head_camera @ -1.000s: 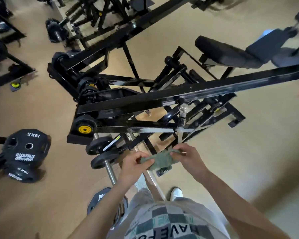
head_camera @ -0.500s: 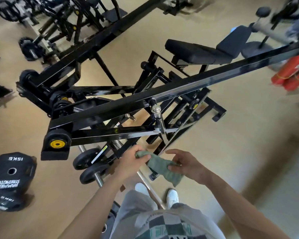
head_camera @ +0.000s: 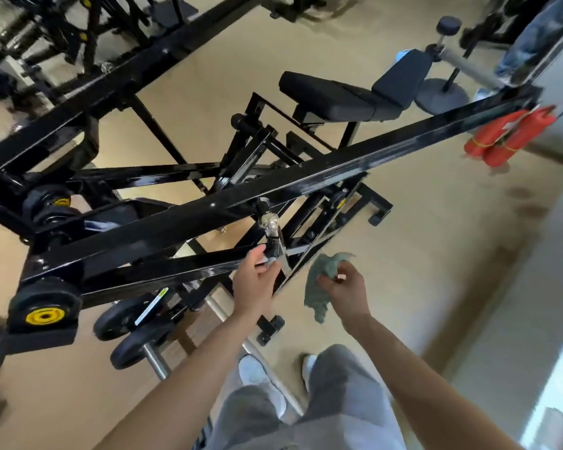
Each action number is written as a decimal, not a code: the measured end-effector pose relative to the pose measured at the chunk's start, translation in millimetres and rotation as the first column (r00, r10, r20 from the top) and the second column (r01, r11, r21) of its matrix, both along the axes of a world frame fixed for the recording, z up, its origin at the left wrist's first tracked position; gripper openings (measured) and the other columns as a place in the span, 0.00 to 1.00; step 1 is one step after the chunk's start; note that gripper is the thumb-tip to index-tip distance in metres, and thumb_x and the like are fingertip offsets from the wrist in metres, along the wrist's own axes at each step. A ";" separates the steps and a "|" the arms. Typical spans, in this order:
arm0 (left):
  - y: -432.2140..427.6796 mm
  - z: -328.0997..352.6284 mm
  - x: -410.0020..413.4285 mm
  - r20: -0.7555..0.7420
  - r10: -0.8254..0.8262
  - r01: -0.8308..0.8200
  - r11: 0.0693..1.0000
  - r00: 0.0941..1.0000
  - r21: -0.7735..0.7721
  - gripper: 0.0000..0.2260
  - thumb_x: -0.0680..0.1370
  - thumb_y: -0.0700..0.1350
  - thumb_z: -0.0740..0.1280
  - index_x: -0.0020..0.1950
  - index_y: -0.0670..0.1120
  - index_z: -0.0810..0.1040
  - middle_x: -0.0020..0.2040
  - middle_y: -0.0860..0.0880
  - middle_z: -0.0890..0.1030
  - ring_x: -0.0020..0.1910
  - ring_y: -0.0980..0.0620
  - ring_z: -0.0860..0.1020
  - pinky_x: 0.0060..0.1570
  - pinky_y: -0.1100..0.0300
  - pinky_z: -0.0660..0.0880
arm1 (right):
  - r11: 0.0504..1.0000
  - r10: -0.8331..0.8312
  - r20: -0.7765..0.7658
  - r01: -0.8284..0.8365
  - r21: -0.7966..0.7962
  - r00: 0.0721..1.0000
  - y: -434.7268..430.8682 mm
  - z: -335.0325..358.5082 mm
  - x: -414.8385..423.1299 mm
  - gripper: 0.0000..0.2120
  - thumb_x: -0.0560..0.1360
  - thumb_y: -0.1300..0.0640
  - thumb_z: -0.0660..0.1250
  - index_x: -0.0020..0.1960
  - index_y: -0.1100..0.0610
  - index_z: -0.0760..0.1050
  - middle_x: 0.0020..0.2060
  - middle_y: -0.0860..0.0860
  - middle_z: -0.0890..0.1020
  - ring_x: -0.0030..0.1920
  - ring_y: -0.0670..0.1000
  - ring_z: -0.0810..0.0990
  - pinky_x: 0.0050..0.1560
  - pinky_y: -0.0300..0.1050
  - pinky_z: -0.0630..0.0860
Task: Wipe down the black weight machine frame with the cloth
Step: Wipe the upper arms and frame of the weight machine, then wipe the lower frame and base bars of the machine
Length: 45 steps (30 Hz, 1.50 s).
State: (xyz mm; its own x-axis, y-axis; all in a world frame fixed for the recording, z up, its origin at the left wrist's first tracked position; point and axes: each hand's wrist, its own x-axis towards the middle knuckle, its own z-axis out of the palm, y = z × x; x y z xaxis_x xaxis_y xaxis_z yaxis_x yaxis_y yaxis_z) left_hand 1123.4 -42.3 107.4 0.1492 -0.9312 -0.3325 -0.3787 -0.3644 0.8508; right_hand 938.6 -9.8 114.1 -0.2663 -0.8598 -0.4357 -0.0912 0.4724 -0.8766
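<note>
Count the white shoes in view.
2. The left shoe is on the floor beside the chrome bar. The right shoe is just right of it, mostly hidden by the grey trouser leg.

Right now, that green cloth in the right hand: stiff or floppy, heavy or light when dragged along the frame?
Likely floppy: the cloth hangs limp and bunched from the right hand. Probably light: a loose pinch carries it. It should drape over edges of the frame, not skid.
</note>
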 end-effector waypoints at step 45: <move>-25.3 -119.0 -60.6 -0.001 0.609 -0.324 0.419 0.793 -0.848 0.09 0.76 0.37 0.67 0.53 0.43 0.84 0.40 0.45 0.81 0.33 0.52 0.79 0.34 0.65 0.74 | 0.787 0.614 0.391 -0.574 -0.228 0.686 -177.9 -141.5 -10.6 0.11 0.73 0.76 0.59 0.50 0.65 0.75 0.39 0.59 0.77 0.34 0.49 0.78 0.31 0.38 0.75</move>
State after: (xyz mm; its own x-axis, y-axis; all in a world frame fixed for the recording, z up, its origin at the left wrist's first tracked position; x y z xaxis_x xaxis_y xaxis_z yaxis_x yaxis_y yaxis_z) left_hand 1062.8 -67.6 -11.6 0.5915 -0.5232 0.6135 -0.6215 0.1890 0.7603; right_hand 928.0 -187.7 -27.4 0.5056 -0.8102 -0.2966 0.0589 0.3754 -0.9250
